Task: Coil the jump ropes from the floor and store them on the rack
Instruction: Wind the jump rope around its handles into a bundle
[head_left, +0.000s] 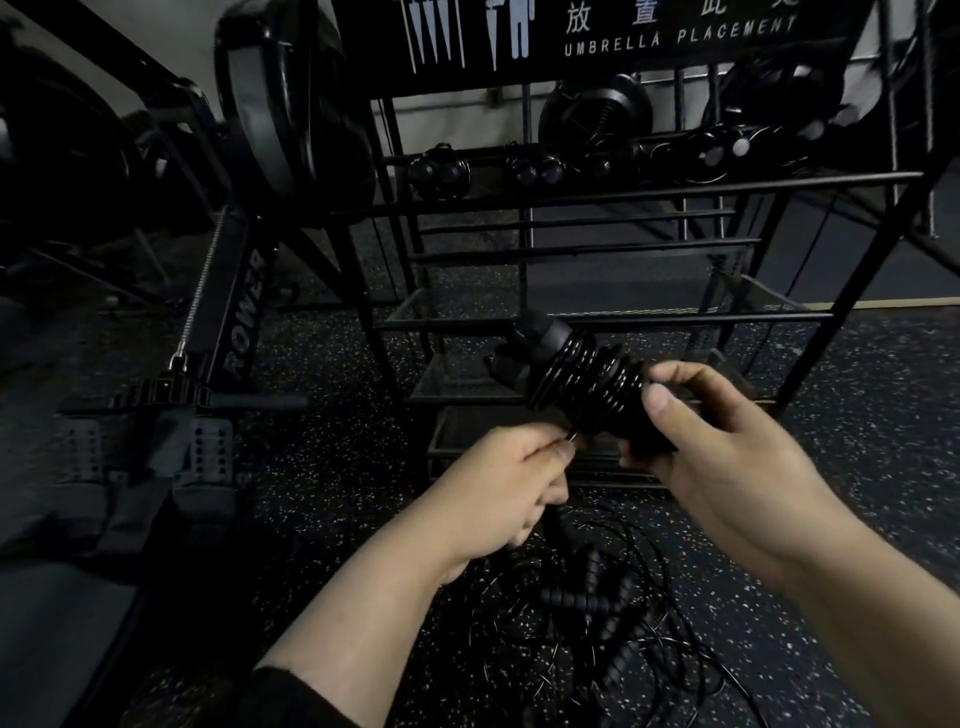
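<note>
1. Head view, the hands: the right hand (727, 447) is curled round the lower end of a pair of black handles (550, 358), thumb on top, with the jump rope (582, 384) wound round them in tight turns. The left hand (514, 483) pinches the thin loose end of the cord just below the coil, fingers closed on it.
2. Head view, the coil: the turns look stacked loosely toward the right thumb. If the left-hand pinch slackens before the end is tucked, I judge the springy cord could unwind and the turns slide off the handles.
3. Head view, the floor: more ropes (597, 608) lie tangled on the speckled floor (322, 519) directly beneath the hands. A dangling tail could snag in that heap.
4. Head view, the rack (623, 192): it stands just ahead, with coiled bundles (535, 169) already on its upper bars. The bars are widely spaced, so a carelessly set bundle could drop through.
</note>
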